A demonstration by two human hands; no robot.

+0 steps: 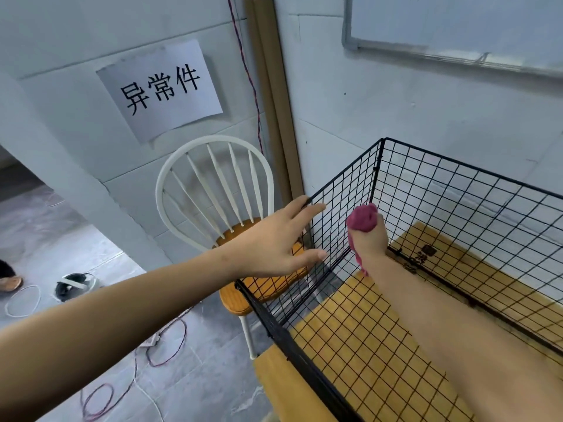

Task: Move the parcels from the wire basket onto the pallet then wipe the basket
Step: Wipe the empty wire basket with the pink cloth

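A black wire basket fills the right half of the view, standing on a yellow wooden surface. No parcel shows inside it. My right hand reaches inside the basket and grips a bunched pink cloth, held against the inner side of the left wire panel. My left hand lies outside that same panel with fingers spread straight, fingertips touching its top corner and mesh. The pallet is out of view.
A white spindle-back chair with an orange seat stands just left of the basket, against the wall. Loose cables trail over the grey floor. A paper sign hangs on the wall, and a whiteboard is mounted above the basket.
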